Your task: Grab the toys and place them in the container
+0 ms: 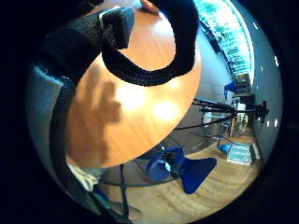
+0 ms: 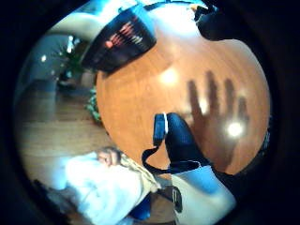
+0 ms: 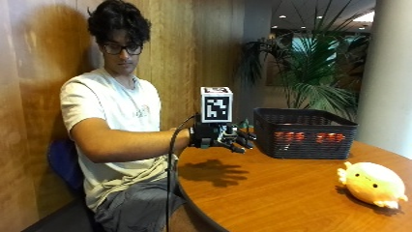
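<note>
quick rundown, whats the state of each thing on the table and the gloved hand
gloved right hand: above the table, fingers spread, holding nothing
black basket: upright on the table, open top, something red-orange showing through its mesh
yellow plush toy: lying on the table, outside the basket, untouched
round wooden table: hand's shadow falls on it

Light: soft daylight, brighter behind the plant [image 3: 309, 72] at upper right
Glare: bright spots on the worktop [image 2: 140, 117]
Shadow: spread hand shape on the worktop
Focus: soft throughout
</note>
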